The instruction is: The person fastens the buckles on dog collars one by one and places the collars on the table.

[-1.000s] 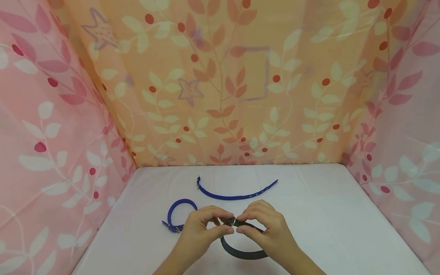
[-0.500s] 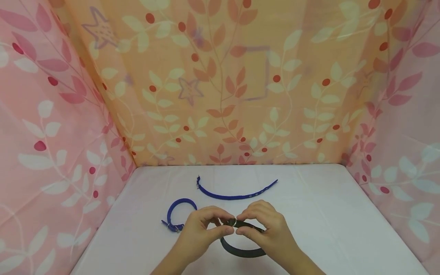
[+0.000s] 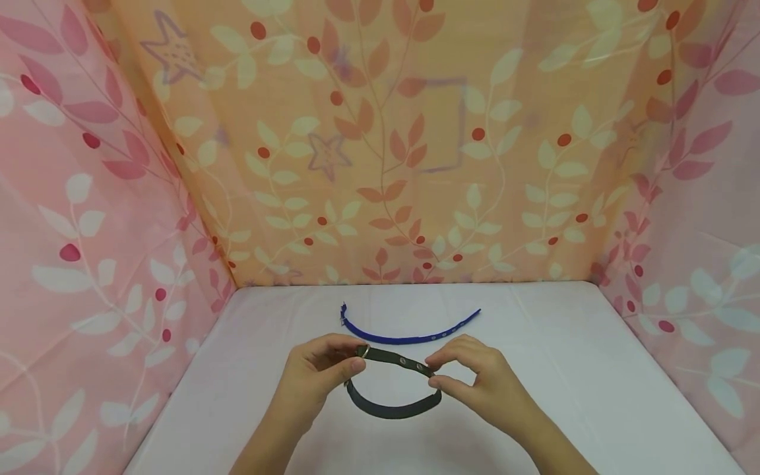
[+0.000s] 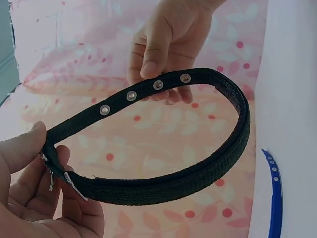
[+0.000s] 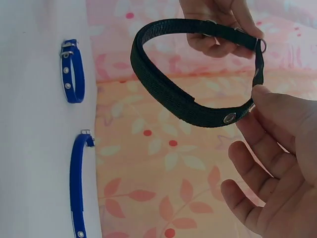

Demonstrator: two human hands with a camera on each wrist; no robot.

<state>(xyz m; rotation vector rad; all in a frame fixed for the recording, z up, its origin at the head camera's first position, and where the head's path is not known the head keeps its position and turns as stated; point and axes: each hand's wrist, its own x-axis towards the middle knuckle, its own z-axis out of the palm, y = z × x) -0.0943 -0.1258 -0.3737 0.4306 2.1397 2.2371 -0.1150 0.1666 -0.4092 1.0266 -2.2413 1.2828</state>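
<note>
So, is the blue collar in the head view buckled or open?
Open: the blue collar lies in a wide curve, its two ends far apart.

Photographed from the head, looking forward and down across the table (image 3: 564,369) to the orange curtain (image 3: 522,204); close up from the left wrist toward the right hand (image 3: 489,379), and from the right toward the left hand (image 3: 303,382), both including the dark collar (image 3: 392,412).

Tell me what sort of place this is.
Probably a small makeshift work booth: leaf-print sheeting walls a white table on three sides, and a dark strap is being handled above it.
</note>
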